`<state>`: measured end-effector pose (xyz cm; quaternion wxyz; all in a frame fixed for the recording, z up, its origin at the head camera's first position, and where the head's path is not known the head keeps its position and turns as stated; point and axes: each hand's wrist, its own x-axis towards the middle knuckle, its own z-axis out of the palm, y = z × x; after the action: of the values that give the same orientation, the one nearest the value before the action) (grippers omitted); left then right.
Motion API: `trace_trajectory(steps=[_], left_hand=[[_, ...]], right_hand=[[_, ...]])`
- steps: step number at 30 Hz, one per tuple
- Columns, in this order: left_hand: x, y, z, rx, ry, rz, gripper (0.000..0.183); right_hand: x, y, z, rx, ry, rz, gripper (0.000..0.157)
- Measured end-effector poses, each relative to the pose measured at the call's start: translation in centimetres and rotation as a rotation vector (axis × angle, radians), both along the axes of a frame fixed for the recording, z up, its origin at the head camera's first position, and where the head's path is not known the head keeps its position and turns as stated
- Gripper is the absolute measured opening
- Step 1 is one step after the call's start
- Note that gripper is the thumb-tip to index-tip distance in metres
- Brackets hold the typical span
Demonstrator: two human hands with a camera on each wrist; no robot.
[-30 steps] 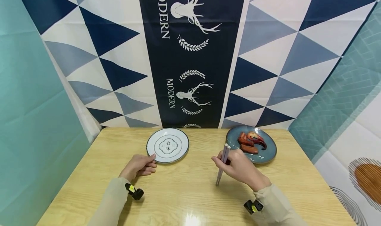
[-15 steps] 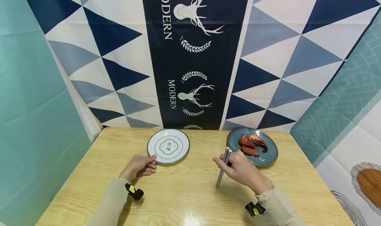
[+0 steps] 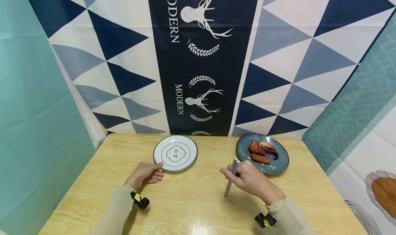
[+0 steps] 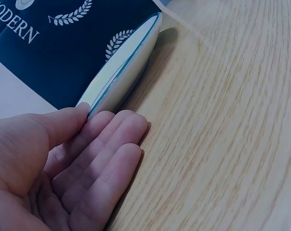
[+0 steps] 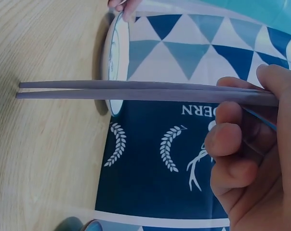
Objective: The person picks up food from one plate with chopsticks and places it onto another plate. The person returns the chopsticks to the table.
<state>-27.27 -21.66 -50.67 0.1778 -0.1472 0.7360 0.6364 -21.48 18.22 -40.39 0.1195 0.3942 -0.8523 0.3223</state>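
Observation:
My left hand (image 3: pixel 144 174) pinches the near-left rim of a white plate (image 3: pixel 190 154) with a dark edge and printed characters, thumb on top. In the left wrist view the plate (image 4: pixel 121 67) appears edge-on beyond the fingertips. My right hand (image 3: pixel 252 178) holds a pair of greyish-purple chopsticks (image 3: pixel 228 187), points down, in front of a blue plate (image 3: pixel 281 164). On that plate lie several reddish-brown food pieces, among them a sausage-like piece (image 3: pixel 260 159) and a curled dark red one (image 3: pixel 272 153). In the right wrist view the chopsticks (image 5: pixel 136 91) lie nearly together, with nothing between their tips.
Both plates stand near the back edge of a light wooden table (image 3: pixel 191 200). Right behind it hangs a patterned cloth (image 3: pixel 204 63) with deer heads and triangles. Teal sheets (image 3: pixel 40 125) close off the left side, and more cloth (image 3: pixel 349 125) hangs at the right.
The chopsticks' upper ends have come down slightly in the head view, and the whole scene has shifted a little with the camera. Both hands keep their grips.

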Motion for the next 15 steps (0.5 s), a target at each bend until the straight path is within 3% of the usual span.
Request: trace_trajectory(steps=[7,10,15], left_hand=[[0.1,0.2,0.0,-0.021,-0.001,0.014,0.038],[0.1,0.2,0.0,-0.02,0.009,0.013,0.039],[0.3,0.3,0.0,-0.027,0.007,0.018,0.038]], right_hand=[[0.7,0.1,0.5,0.065,-0.022,-0.012,0.056],[0.9,0.3,0.8,0.068,-0.035,-0.021,0.044],[1.1,1.1,0.8,0.001,-0.157,-0.014,0.028]])
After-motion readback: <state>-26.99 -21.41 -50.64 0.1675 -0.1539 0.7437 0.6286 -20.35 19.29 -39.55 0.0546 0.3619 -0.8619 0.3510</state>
